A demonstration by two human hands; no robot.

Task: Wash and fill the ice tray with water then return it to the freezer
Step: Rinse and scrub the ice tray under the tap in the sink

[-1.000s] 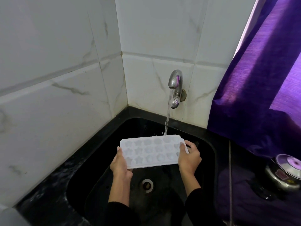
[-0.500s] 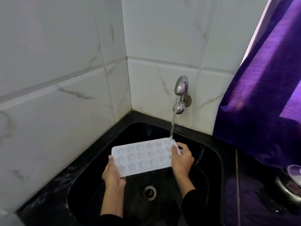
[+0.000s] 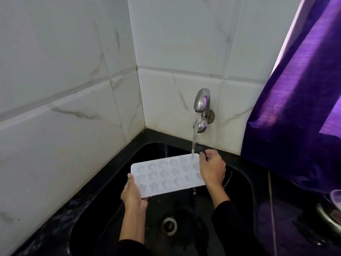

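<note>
Writing: none legible.
Change: water stream (image 3: 193, 143) now strikes the tray's far right corner (a second ago, nearer the far edge's middle).
Ice tray (image 3: 166, 174): over the black sink (image 3: 245, 182), long axis left-right, cavities up.
Left hand (image 3: 133, 194): grip pinching near-left corner.
Right hand (image 3: 212, 169): grip curled round right end.

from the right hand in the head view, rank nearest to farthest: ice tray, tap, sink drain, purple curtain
1. ice tray: gripped at its right end by the right hand.
2. tap: on the wall just above the hand.
3. sink drain: below, at the basin bottom.
The purple curtain, off to the right, is too close to call.
</note>
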